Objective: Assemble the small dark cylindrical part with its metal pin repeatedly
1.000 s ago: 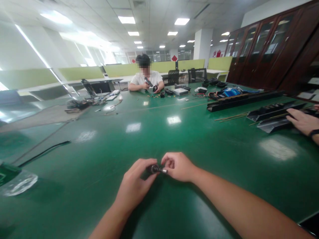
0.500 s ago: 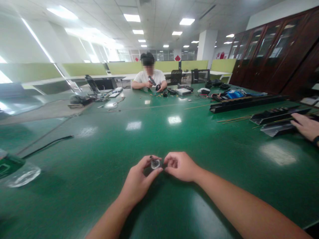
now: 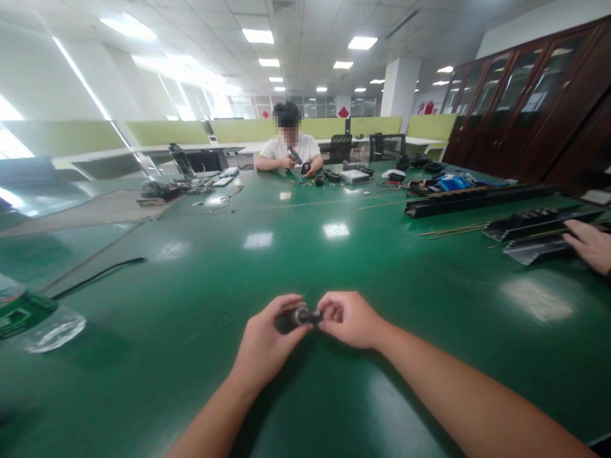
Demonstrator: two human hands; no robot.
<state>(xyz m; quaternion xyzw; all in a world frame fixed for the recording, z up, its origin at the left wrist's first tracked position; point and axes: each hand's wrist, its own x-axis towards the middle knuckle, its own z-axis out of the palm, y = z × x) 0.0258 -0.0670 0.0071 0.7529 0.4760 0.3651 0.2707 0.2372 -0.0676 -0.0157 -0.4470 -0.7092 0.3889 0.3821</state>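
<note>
Above the green tabletop, my left hand curls its thumb and fingers around a small round metallic part, ringed at its face and with a dark stem pointing right. My right hand pinches a small dark piece at the end of that stem. Whether this piece is separate from the round part I cannot tell. The two hands almost meet, fingertips close together.
A water bottle is at the left. Across the table a person holds a power drill. Black metal channels and thin rods lie at the right, where another person's hand rests.
The round part has turned in my left hand, its stem swinging from upward to rightward. My right fingertips have come onto the stem's end. The view has shifted slightly.
</note>
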